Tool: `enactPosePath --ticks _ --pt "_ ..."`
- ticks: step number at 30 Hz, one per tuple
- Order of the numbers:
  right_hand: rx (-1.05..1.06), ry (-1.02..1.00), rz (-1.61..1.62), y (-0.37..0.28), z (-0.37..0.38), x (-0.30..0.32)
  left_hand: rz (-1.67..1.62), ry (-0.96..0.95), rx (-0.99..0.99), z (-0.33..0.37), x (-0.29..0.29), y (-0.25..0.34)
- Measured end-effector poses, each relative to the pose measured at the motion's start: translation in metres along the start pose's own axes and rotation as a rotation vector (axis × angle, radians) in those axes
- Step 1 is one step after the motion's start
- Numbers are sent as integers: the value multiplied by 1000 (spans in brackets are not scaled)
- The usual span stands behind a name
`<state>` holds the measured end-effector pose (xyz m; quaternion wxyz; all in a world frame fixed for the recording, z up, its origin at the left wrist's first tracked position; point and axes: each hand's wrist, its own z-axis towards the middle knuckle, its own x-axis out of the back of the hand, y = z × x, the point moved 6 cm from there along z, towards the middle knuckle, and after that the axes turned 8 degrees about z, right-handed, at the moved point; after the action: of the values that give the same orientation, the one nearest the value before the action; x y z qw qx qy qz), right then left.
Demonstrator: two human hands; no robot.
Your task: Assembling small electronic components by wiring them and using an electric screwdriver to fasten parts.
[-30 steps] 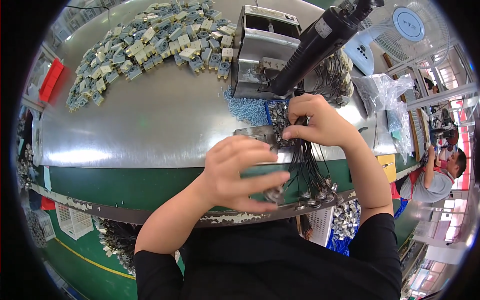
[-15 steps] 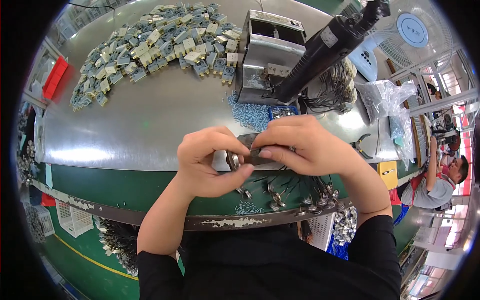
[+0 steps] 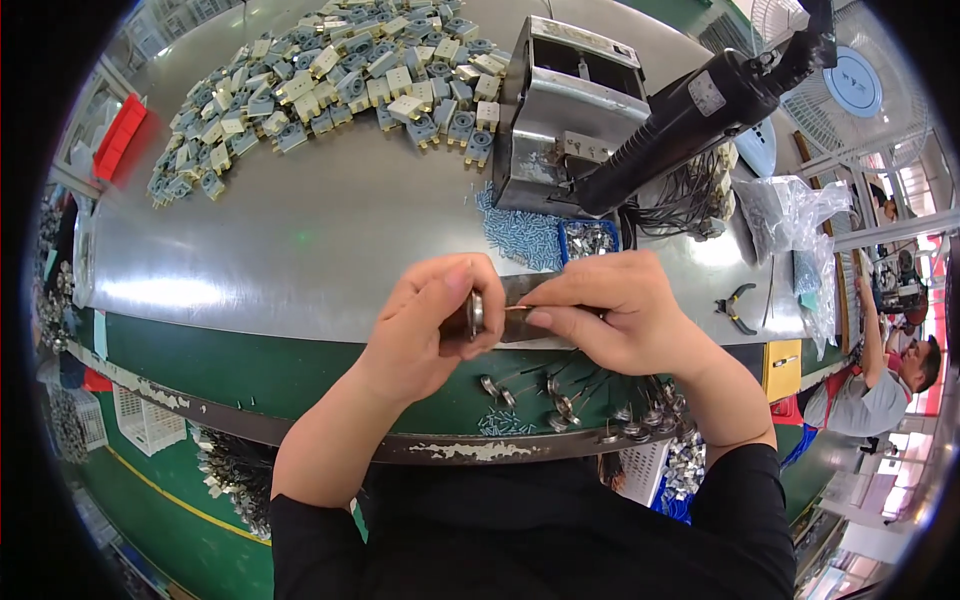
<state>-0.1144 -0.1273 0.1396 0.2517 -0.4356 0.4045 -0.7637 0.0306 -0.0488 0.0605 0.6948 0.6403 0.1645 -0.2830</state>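
The left hand (image 3: 430, 318) grips a round metal part (image 3: 476, 314) on edge between thumb and curled fingers; at its 3 o'clock, the right hand (image 3: 622, 312) pinches a thin coppery piece (image 3: 517, 307) between thumb and forefinger; whether the two parts touch, I cannot tell; the step in hand looks like fitting or adjusting them; the next move seems to call for a steady left hold and fine right-hand aim; loose blue screws (image 3: 522, 236) lie at 1 o'clock from the round part.

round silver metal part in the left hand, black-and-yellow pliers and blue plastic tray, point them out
Round silver metal part (image 3: 476, 314): head view, on its edge.
Black-and-yellow pliers (image 3: 732, 304): head view, near the pivot.
Blue plastic tray (image 3: 563, 243): head view, on its left wall.
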Motion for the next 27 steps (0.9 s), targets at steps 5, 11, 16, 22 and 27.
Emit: enactPosePath --ticks 5,11,16,22,27 --pt "-63 -67 28 5 3 -1 212 5 -89 0 6 6" --pt "-14 19 -106 -3 -7 3 144 -2 28 5 0 3" --pt "186 122 -278 -11 -11 7 195 -100 144 4 17 -5" --pt "-111 128 47 0 -7 17 313 -4 20 4 -9 1" --pt "-149 201 217 9 -5 22 266 -6 -96 6 -18 3"
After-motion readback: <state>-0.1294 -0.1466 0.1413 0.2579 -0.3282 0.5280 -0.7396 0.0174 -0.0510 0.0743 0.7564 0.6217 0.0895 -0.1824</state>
